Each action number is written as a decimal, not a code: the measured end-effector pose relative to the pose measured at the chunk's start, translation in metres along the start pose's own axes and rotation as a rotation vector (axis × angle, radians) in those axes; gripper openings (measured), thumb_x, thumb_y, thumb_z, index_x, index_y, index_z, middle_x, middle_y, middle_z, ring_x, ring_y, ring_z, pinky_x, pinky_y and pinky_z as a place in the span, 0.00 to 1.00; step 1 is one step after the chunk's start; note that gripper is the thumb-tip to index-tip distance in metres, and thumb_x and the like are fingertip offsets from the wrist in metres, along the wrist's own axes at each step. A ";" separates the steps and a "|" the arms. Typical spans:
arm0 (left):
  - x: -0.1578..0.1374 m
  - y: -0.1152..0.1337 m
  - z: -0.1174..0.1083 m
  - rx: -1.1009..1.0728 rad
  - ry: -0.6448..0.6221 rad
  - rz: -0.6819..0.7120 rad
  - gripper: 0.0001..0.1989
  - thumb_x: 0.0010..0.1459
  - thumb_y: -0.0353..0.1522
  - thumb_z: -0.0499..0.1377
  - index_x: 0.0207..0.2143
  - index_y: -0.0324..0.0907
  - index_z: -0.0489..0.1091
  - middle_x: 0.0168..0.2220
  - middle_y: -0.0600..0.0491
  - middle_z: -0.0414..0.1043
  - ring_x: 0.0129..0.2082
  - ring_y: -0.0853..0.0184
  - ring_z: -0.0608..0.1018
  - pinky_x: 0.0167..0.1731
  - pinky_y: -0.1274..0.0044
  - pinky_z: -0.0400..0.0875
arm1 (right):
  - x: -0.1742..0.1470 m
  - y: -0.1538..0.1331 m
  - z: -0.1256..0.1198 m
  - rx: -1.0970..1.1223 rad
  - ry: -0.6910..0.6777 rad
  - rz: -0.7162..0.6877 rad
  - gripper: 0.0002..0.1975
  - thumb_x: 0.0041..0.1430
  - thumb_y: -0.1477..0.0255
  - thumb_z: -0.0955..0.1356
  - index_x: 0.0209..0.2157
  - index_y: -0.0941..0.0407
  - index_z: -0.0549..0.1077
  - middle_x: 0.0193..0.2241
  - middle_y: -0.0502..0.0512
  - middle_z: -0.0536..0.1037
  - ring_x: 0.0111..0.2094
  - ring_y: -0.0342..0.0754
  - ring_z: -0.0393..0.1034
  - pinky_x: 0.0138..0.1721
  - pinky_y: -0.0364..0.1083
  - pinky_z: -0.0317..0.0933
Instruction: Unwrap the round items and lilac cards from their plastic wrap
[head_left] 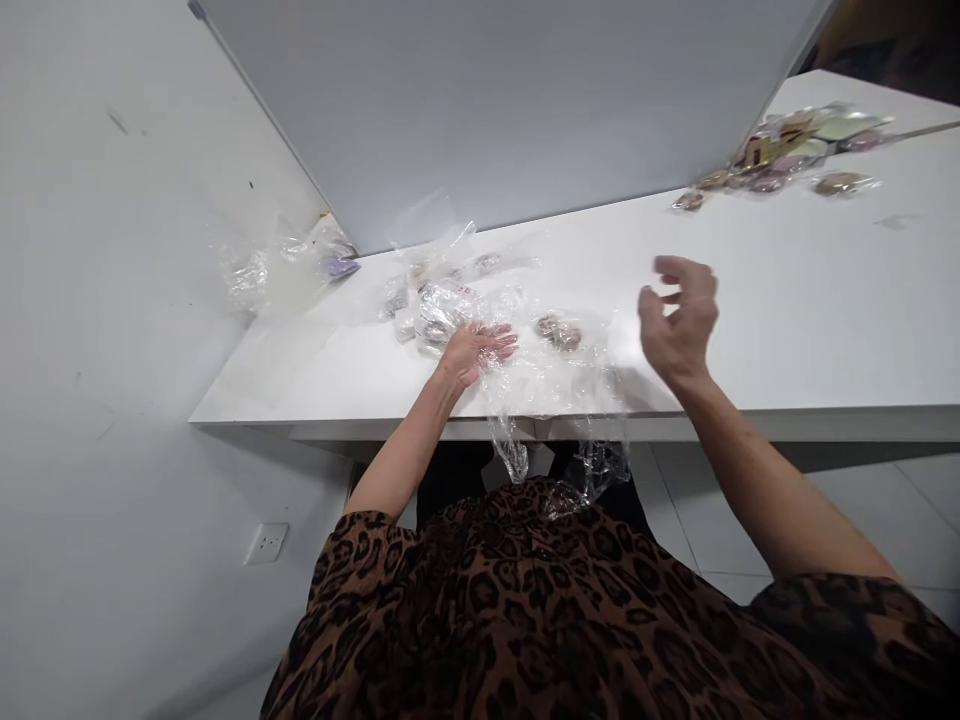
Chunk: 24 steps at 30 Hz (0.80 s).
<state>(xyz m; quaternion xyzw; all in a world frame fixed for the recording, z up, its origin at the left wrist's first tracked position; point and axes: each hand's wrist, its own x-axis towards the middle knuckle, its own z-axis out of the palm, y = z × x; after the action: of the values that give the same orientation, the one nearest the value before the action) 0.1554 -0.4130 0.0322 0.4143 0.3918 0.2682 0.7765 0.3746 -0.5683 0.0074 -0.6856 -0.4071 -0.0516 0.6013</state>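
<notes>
the head-worn camera looks from close above the wearer's patterned top, facing forward and steeply down onto the table. its front edge crosses just below mid-view; the left front corner is included.

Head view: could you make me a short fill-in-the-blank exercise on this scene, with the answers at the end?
1. The hand touching the clear plastic is the person's ____ one.
2. The tabletop is ____ in colour.
3. Beyond the raised hand, a pile of wrapped items lies toward the picture's upper ____ corner.

Missing words: left; white; right.
</notes>
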 end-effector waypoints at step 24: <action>-0.027 -0.004 -0.008 -0.017 -0.028 0.064 0.42 0.55 0.16 0.62 0.69 0.43 0.53 0.50 0.41 0.81 0.49 0.55 0.85 0.57 0.59 0.76 | 0.024 0.039 0.060 0.272 -0.274 0.391 0.07 0.59 0.67 0.67 0.38 0.54 0.72 0.30 0.56 0.75 0.32 0.52 0.72 0.35 0.54 0.73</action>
<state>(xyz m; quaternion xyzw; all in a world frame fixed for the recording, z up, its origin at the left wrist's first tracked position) 0.1340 -0.4308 0.0363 0.4238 0.3651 0.2904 0.7764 0.3900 -0.5019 -0.0262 -0.6648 -0.3478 0.2136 0.6257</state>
